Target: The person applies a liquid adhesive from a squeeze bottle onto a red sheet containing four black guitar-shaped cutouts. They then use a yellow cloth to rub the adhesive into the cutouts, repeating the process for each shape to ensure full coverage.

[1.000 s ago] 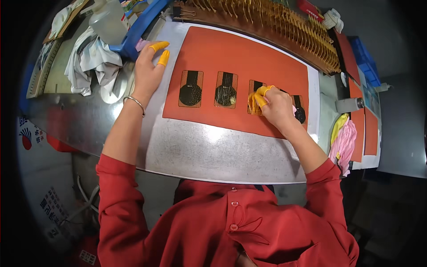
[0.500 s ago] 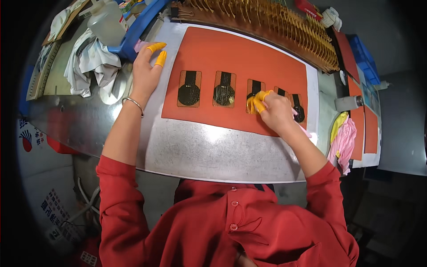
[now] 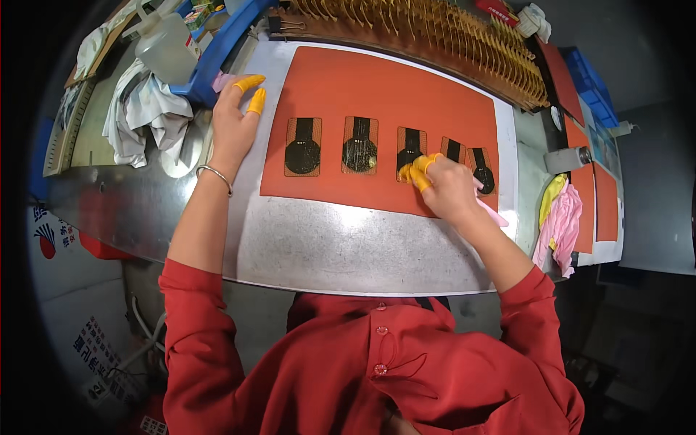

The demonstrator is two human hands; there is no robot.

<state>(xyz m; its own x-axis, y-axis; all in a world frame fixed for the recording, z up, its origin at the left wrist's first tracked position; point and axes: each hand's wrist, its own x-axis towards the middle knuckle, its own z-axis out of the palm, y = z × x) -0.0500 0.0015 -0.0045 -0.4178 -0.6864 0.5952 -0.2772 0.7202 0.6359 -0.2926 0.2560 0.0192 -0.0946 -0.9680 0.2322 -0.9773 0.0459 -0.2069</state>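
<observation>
Flat rectangular pieces with black round-and-stem shapes and copper-toned borders lie in a row on an orange-red mat [image 3: 377,80]. My right hand [image 3: 451,190] is closed, its yellow-covered fingertips pressed together on the lower part of the middle piece [image 3: 412,139]. Pink cloth [image 3: 494,214] sticks out from under that palm. Left of it lie a second piece [image 3: 360,145], with a pale spot, and the leftmost piece [image 3: 303,148]. Two more, including the rightmost piece [image 3: 481,168], are partly behind my right hand. My left hand [image 3: 233,123] rests left of the mat, yellow-covered thumb and forefinger apart.
A rack of brown, upright leaves [image 3: 435,43] runs along the back. At left stand a blue bin [image 3: 217,61], a clear bottle [image 3: 167,51] and white cloths [image 3: 148,109]. A grey bottle [image 3: 568,159] and pink-and-yellow cloths [image 3: 562,225] lie at right.
The mat and pieces sit slightly further left in view. My right fingertips have slid a little toward the lower end of the middle piece. My left hand keeps its pose.
</observation>
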